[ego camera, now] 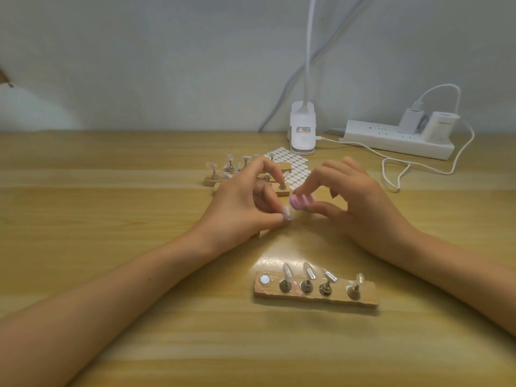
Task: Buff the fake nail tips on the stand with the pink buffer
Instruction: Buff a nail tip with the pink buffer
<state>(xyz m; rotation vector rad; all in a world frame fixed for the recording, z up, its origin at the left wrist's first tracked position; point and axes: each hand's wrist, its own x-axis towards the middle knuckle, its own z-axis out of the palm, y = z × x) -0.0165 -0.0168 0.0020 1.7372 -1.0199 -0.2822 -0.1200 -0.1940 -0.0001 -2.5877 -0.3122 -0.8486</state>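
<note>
Wooden table (111,219), white pwr strip (396,139) back R, stand (315,296) nearest w/ 4 nail tips (287,272) upright, L hand (240,208) thumb & fingers pinching loose nail tip (287,213), R hand (360,196) fingertips gripping pink buffer (303,201) just beside that tip, mid-table.

The left hand (240,208) pinches a fake nail tip (287,213), seemingly touching the pink buffer (386,201) gripped by the right hand (360,202); four tips stand on the near wooden stand (315,295).
</note>
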